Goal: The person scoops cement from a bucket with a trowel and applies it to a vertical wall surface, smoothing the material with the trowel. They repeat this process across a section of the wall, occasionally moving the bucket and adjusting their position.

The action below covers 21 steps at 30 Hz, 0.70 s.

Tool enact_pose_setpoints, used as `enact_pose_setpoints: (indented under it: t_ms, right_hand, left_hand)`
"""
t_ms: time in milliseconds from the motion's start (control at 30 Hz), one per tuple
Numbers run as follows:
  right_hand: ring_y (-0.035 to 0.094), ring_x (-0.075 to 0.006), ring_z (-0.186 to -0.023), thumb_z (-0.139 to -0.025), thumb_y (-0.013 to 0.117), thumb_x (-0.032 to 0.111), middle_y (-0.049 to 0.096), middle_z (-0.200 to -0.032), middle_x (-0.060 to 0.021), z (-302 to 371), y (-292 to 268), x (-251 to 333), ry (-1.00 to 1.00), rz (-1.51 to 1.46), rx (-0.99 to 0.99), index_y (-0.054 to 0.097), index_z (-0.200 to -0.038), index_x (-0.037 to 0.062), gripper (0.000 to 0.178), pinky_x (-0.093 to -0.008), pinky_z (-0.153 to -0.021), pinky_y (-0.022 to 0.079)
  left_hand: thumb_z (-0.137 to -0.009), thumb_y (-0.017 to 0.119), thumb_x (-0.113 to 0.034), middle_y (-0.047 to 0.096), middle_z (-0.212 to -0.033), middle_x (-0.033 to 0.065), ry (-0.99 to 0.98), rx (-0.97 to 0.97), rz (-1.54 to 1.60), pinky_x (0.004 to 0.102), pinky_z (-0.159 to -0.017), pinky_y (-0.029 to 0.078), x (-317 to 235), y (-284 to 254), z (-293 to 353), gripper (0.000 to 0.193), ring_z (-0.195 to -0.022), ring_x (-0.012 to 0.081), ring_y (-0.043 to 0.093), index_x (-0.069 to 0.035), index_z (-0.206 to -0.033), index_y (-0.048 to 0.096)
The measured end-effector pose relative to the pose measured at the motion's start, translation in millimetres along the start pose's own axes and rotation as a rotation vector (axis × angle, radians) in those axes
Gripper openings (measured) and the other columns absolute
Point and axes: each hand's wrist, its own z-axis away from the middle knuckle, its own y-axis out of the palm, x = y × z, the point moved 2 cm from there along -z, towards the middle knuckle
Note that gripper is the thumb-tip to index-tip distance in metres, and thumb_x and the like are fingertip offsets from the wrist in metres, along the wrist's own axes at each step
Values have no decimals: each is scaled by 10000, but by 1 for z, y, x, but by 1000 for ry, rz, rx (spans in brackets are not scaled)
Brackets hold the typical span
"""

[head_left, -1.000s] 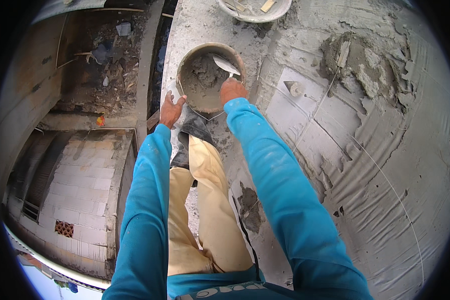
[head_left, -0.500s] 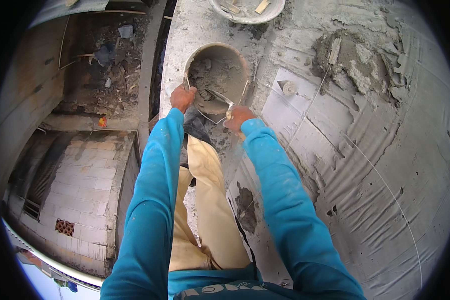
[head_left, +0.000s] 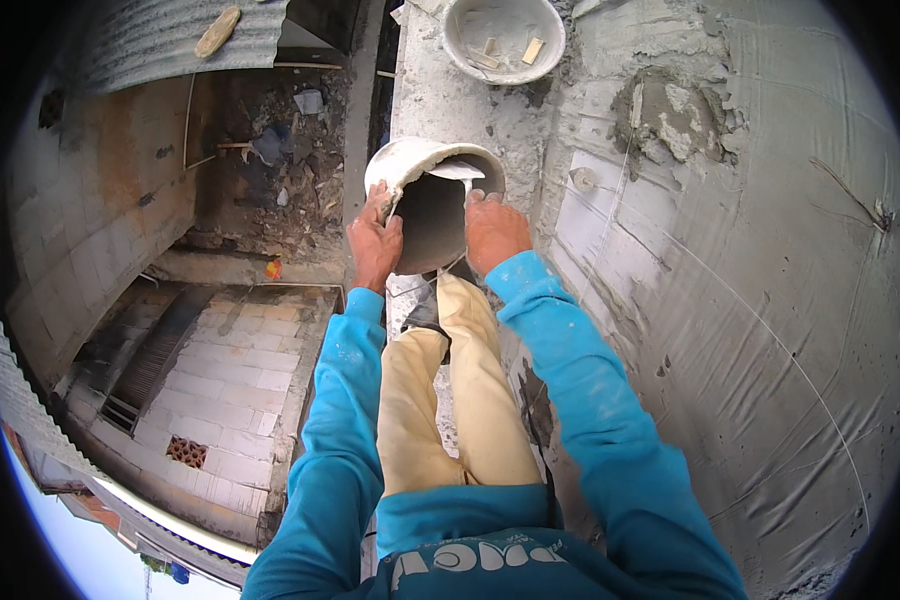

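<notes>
A pale, mortar-smeared bucket (head_left: 412, 158) is tipped over in front of me, its dark grey inside facing me. My left hand (head_left: 374, 243) is closed on the bucket's left edge. A trowel (head_left: 457, 171) is gripped in my right hand (head_left: 496, 232) at the bucket's right side. Its pale blade lies by the upper part of the opening, and my fingers hide most of the handle. Whether mortar remains inside the bucket, I cannot tell.
Beyond the bucket, a round basin (head_left: 503, 72) holds small wood pieces. Wet mortar (head_left: 672, 122) clings to the rough grey wall on the right, with a taut string (head_left: 770, 330) across it. The narrow ledge drops off at left towards a rubble-strewn lower area (head_left: 280, 165).
The bucket, upright with mortar showing inside, has been tipped with its opening towards me. My left hand has shifted along its edge, and the trowel has risen to the upper part of the opening.
</notes>
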Motion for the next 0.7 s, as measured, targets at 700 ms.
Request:
enact_pose_setpoints:
  t_ms: [700]
  right_hand:
    - [656,-378,-896,-892,572,232,656,-933,-194,68,-46,25,53,0,43,579,-1062,2,286,-487,-787,519]
  left_hand:
    - [-729,471,80,594,-1342,89,174,-324,226,265,-1043,370,-81,-111,51,619,-1201,146,555,-10,-1336,554]
